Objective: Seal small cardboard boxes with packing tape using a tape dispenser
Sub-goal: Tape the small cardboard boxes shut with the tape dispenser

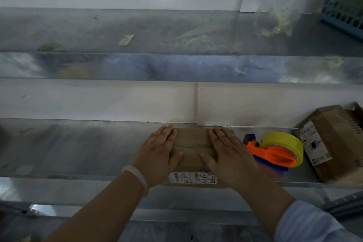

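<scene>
Two hands lie flat on the small box (193, 143), fingers straight; the left hand (160, 153) and right hand (229, 155) press either side of its centre seam and grip nothing; the box sits on the metal bench (78, 147).

I'd say the flaps are being held shut for taping, though I cannot tell whether tape is already on; next, one hand must free itself for the tape dispenser (279, 151) just beside the right hand.

The box is closed, its contents hidden; a second box (334, 141) lies beyond the dispenser; the blue basket (345, 6) is too blurred to tell what it holds.

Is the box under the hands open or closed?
Closed: cardboard box flaps meet at a seam, left hand and right hand pressing them.
</scene>
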### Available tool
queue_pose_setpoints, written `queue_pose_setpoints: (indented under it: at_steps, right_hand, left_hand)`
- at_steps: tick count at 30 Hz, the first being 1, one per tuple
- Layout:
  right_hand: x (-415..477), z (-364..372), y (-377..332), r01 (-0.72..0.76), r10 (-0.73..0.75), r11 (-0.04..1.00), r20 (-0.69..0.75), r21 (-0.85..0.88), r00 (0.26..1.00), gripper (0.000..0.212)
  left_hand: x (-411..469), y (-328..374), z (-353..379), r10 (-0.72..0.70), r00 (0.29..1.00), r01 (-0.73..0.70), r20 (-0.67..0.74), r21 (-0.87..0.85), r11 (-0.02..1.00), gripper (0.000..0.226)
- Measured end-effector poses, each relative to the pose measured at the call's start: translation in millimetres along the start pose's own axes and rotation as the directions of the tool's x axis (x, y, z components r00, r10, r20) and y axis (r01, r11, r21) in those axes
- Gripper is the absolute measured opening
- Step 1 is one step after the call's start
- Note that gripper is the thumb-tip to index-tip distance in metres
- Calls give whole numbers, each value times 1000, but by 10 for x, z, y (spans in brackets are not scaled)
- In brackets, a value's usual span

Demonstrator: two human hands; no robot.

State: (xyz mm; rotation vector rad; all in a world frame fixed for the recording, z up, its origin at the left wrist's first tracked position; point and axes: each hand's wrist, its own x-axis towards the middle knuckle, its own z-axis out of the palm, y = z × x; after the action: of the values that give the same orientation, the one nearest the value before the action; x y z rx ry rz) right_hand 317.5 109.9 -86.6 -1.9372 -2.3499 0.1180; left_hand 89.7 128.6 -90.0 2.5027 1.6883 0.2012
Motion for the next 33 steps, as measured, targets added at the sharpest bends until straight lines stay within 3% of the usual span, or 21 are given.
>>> queue_pose_setpoints:
  at_steps: [7,12,16,19,24,28,30,33]
  right_hand:
    - [15,74,83,-91,92,993,-2,81,996,98]
    - [58,22,179,-78,89,967,-33,241,996,89]
    - [57,49,209,-112,120,928,-1,356,993,89]
    - [67,100,250,-146,140,902,46,405,989,91]
    - [48,69,326,-191,149,759,119,622,982,70]
    - [-39,45,284,-169,204,684,36,710,978,70]
    - [-92,37,258,-179,302,662,-40,728,952,67]
    - [-223,29,293,-181,356,548,-32,817,934,59]
  left_hand:
    - [30,37,109,-119,991,107,-54,-190,976,73]
    - [45,-57,90,-113,991,80,-76,-345,935,69]
    - [20,-79,105,-157,987,151,39,-562,813,78]
    - [29,-83,101,-166,983,181,82,-613,769,75]
    - [12,-96,64,-190,975,205,112,-784,586,69]
    - [-5,-54,101,-346,932,283,107,-811,512,74]
    - [-43,-34,107,-415,898,332,149,-848,413,75]
    - [-153,-39,113,-439,883,327,165,-887,326,56]
